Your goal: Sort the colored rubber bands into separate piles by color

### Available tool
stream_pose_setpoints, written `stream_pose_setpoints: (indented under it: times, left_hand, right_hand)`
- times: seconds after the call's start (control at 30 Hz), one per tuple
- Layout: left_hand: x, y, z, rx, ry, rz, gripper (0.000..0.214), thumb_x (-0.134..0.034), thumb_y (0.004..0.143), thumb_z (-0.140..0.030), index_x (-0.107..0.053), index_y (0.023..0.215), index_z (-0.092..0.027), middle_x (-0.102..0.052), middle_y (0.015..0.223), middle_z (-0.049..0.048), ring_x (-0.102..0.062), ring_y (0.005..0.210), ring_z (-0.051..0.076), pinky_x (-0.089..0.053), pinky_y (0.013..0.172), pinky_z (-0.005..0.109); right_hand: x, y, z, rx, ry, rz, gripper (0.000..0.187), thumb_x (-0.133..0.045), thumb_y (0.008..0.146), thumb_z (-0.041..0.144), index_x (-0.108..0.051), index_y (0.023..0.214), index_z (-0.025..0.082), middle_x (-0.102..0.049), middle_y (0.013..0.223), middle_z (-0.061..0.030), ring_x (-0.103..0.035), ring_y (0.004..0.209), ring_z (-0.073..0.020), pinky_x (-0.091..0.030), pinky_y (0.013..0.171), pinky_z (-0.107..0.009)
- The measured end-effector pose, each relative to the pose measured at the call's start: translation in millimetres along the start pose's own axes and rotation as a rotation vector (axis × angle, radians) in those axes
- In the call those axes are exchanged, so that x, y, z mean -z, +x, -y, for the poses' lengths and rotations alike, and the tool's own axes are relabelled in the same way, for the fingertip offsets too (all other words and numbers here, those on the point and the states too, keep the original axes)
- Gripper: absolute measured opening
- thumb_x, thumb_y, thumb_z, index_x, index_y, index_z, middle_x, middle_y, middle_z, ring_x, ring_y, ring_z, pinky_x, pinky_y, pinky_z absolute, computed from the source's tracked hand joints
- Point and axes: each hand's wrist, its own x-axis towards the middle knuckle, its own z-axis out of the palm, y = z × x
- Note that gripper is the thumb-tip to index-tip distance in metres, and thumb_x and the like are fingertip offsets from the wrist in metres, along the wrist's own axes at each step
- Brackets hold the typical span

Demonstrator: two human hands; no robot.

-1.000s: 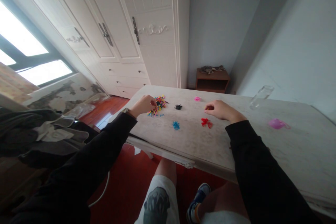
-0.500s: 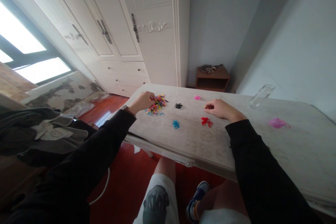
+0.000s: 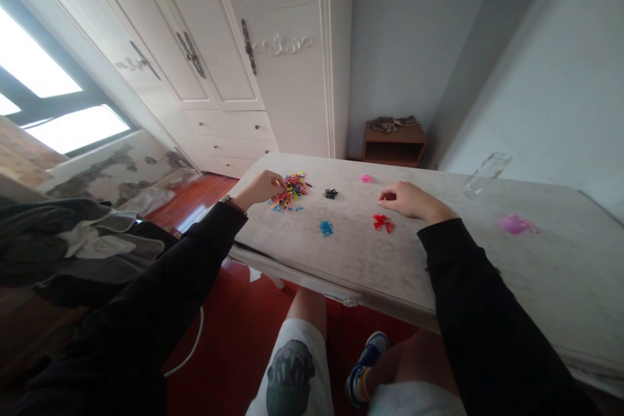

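My left hand (image 3: 262,188) is at the left edge of a mixed heap of small colourful bands (image 3: 294,190), its thumb and fingers pinched together. Whatever lies between those fingertips is too small to name. Over the table, just behind a small pile of red bands (image 3: 383,223), my right hand (image 3: 405,199) is closed with curled fingers; I cannot make out anything in it. Between the hands lie a black pile (image 3: 331,194) and a blue pile (image 3: 326,228). Farther back sits a small pink pile (image 3: 366,179).
A clear glass bottle or jar (image 3: 487,174) leans or lies at an angle near the table's (image 3: 468,273) back right. A pink-purple pouch-like item (image 3: 517,224) rests on the right. Behind stand a white wardrobe (image 3: 297,104) and a low brown cabinet (image 3: 394,136).
My left hand has shifted slightly left, toward the outer edge of the mixed heap. My right hand has stayed nearly in place, and the piles look the same.
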Motion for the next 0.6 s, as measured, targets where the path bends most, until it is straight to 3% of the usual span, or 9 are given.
stream_pose_setpoints:
  times: [0.27,0.4,0.6]
  left_hand:
    - [-1.6,3,9,-0.011,-0.063,0.009,0.014,-0.064,0.070,-0.027,-0.073,0.070,-0.016,-0.070,0.059,0.0036,-0.062,0.054,0.014,-0.043,0.053,0.023]
    - [1.0,2,5,0.037,-0.071,-0.003,0.013,-0.062,0.069,-0.023,-0.071,0.075,-0.016,-0.068,0.057,0.0024,-0.064,0.052,0.014,-0.044,0.053,0.022]
    - [4.5,1,-9,-0.002,-0.020,-0.089,0.010,-0.063,0.072,-0.023,-0.070,0.071,-0.015,-0.073,0.067,0.0057,-0.068,0.059,0.016,-0.048,0.057,0.024]
  right_hand:
    - [0,0,1,0.003,-0.004,0.003,0.017,-0.067,0.084,0.029,-0.079,0.087,0.018,-0.076,0.083,-0.0074,-0.065,0.075,-0.0202,-0.045,0.070,-0.031]
    - [0,0,1,0.001,0.003,0.006,0.018,-0.066,0.084,0.030,-0.079,0.088,0.020,-0.076,0.084,-0.0065,-0.065,0.074,-0.0199,-0.045,0.070,-0.030]
    - [1,-1,2,0.002,0.007,0.005,0.018,-0.066,0.084,0.030,-0.080,0.089,0.018,-0.076,0.084,-0.0079,-0.066,0.074,-0.0212,-0.046,0.071,-0.031]
